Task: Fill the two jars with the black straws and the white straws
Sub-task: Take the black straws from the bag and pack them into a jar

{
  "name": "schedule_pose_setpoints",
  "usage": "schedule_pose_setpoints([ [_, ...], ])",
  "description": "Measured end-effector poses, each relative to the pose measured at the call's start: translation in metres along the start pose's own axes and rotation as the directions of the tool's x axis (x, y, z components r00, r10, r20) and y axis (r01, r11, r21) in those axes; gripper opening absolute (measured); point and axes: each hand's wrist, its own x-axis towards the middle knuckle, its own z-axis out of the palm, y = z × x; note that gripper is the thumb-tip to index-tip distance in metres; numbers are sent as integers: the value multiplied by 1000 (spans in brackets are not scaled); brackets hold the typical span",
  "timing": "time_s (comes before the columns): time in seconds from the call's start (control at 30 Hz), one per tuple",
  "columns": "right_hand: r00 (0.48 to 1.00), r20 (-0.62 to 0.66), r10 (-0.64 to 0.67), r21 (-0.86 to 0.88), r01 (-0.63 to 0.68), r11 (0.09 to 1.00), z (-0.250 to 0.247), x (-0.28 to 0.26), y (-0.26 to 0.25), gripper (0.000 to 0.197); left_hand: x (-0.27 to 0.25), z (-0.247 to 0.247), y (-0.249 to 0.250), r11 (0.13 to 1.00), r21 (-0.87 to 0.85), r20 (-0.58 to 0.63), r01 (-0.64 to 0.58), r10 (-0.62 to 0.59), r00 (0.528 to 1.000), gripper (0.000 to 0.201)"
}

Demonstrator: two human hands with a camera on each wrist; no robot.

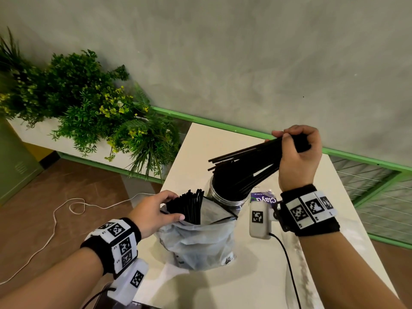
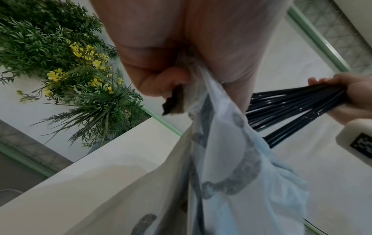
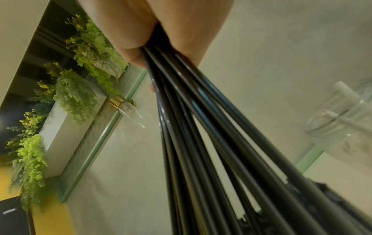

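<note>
My right hand (image 1: pixel 296 152) grips one end of a bundle of black straws (image 1: pixel 243 162). The bundle fans out down and left, with its lower ends over or inside a clear jar (image 1: pixel 223 197) that looks dark with black straws. The same bundle of black straws (image 3: pixel 201 127) fills the right wrist view, below my right hand (image 3: pixel 161 31). A second clear jar (image 3: pixel 342 124) with white straws in it stands at the right. My left hand (image 1: pixel 156 210) pinches the rim of a translucent plastic bag (image 1: pixel 200 241). More black straws (image 1: pixel 189 207) stand in that bag. My left hand (image 2: pixel 161 66) also shows gripping the bag (image 2: pixel 231 151).
The jar and the bag stand on a white table (image 1: pixel 256 282) against a grey wall. A purple packet (image 1: pixel 263 196) lies right of the jar. Green plants (image 1: pixel 89 103) fill a planter at the left. A white cable (image 1: pixel 55 219) lies on the brown floor.
</note>
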Motion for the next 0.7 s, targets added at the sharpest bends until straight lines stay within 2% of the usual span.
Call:
schedule_pose_setpoints([
  [0.07,1000,-11,-13,-13,13,1000,-7,-6,1,29,-1,-1,-1,1000,10,-2,4,-4,1000,39],
  [0.17,999,36,-29,-66,31,997,-11,-9,3,31,-2,-1,-2,1000,9,-1,11,-11,1000,39],
  [0.33,990,129,-60,-201,85,976,2,-14,11,26,1,1,-1,1000,5,3,13,-13,1000,36],
  [0.5,974,186,-131,-250,176,952,16,-13,3,31,2,2,0,1000,0,0,5,-5,1000,36],
  [0.7,962,253,-99,-355,188,916,31,-5,10,35,0,1,1,1000,7,-3,5,-5,1000,36],
])
